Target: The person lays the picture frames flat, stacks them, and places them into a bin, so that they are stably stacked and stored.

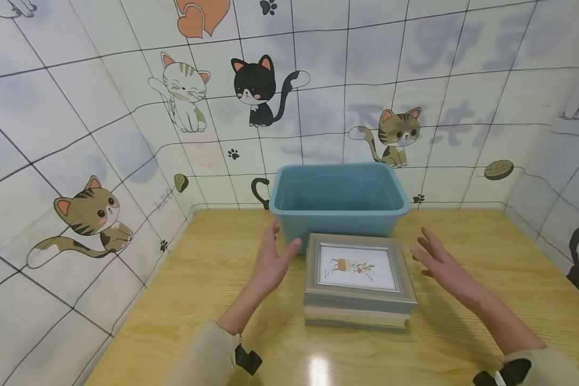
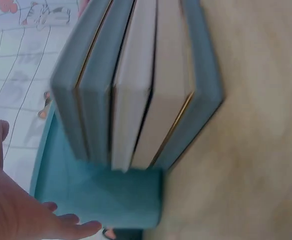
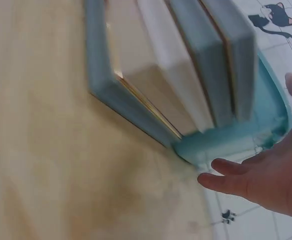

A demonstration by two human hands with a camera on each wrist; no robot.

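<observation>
A stack of several picture frames [image 1: 359,271] lies flat on the wooden table, the top one showing a small plant drawing. In the left wrist view the stacked frames [image 2: 136,100] have grey-blue and cream edges. Directly behind stands a blue plastic bin [image 1: 338,214], its visible inside bare. My left hand [image 1: 272,262] hovers left of the stack by the bin's front corner, thumb and fingers spread. To the right of the stack my right hand [image 1: 441,268] is held in the air with fingers extended. Neither hand touches the frames.
The wooden table [image 1: 183,300] extends to both sides of the stack. Behind and beside it rise walls [image 1: 318,107] covered in tile-patterned paper with cartoon cats. The bin stands close to the back wall.
</observation>
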